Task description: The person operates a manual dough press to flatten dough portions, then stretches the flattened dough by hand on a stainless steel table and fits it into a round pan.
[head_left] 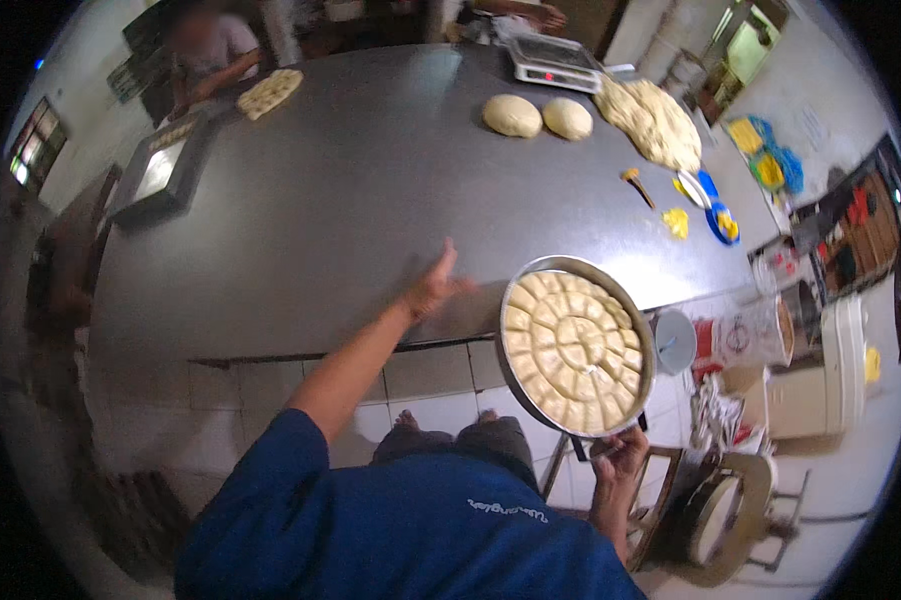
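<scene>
Your left hand is unclenched and holds nothing, fingers spread, above the near part of the tabletop, just left of a round metal pan. Your right hand grasps that pan at its near side; the exact finger placement is partly hidden. The pan sits to the near right, reaching out past the tabletop's near edge; you cannot tell whether it touches the surface. Cut dough pieces fill it in rings. Toward the far right lie two smooth dough balls, with a scale behind them and a large dough mass to their right. At far left, a person is beside a slab of dough, with a rectangular metal tray nearer you.
</scene>
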A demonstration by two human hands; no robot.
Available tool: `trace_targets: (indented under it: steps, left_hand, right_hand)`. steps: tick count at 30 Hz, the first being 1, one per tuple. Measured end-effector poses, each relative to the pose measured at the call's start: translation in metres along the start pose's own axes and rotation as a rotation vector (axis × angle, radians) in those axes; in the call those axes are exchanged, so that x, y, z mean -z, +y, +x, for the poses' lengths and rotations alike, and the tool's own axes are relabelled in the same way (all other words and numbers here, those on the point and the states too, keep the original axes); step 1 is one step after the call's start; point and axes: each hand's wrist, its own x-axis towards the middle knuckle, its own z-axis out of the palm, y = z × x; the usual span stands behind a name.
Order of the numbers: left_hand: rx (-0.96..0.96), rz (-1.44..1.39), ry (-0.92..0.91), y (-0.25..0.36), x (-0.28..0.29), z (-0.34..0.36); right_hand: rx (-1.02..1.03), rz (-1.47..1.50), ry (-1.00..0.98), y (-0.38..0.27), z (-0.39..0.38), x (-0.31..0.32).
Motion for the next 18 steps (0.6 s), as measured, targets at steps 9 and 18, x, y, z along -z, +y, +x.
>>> trace_targets:
  steps: [9,18]
  left_hand:
    - [0.514,0.997,0.538,-0.038,0.139,-0.258]
    - [0.795,0.918,0.824,-0.065,0.063,-0.324]
  right_hand:
    - [0.02,-0.452,-0.034,0.0,0.089,0.006]
    - [-0.154,-0.576,-0.337,-0.007,0.14,-0.142]
